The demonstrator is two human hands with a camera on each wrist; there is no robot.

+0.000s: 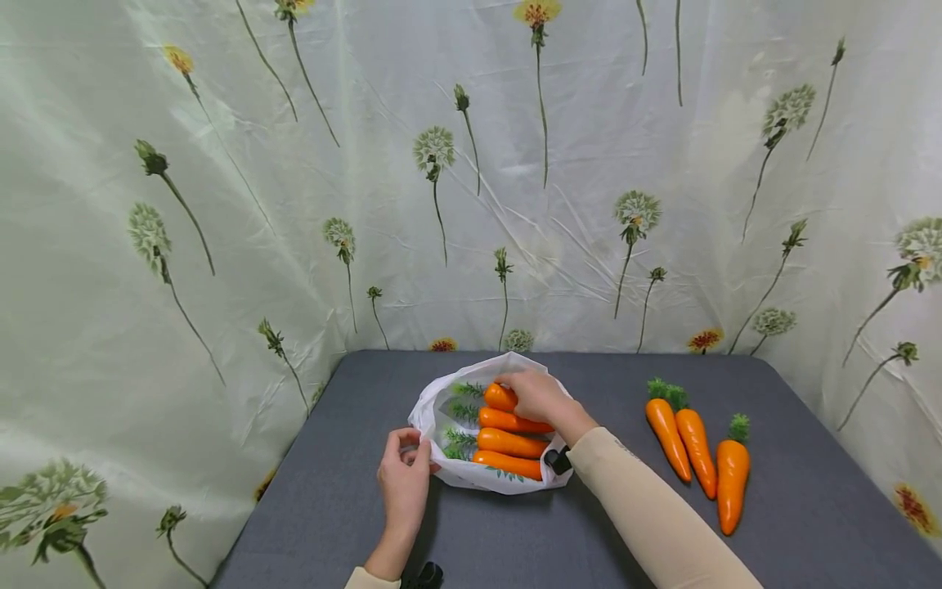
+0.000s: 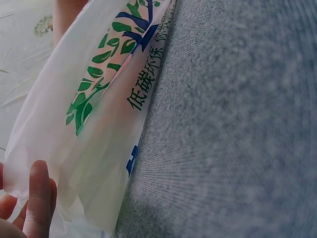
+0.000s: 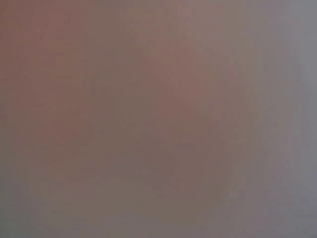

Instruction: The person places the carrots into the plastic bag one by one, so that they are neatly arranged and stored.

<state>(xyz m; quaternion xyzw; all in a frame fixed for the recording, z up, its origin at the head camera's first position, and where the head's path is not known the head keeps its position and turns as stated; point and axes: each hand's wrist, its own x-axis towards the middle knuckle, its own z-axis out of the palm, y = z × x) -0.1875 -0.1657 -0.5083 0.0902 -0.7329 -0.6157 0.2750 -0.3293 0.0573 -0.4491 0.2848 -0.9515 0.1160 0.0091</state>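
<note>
A white plastic bag (image 1: 478, 476) lies on the table with its mouth open upward. Several orange carrots (image 1: 511, 442) with green tops lie side by side in it, tops toward the left. My right hand (image 1: 540, 395) reaches into the bag and grips the farthest carrot (image 1: 500, 398); some of its fingers are hidden behind that carrot. At the bag's left edge, my left hand (image 1: 405, 478) pinches the rim between thumb and fingers. The left wrist view shows the bag's printed side (image 2: 104, 94) close up. Only a blur appears in the right wrist view.
Three more carrots (image 1: 697, 451) lie on the dark grey table (image 1: 324, 507) to the right of the bag, their green tops pointing away. Behind the table hangs a pale curtain (image 1: 397, 204) with a dandelion print.
</note>
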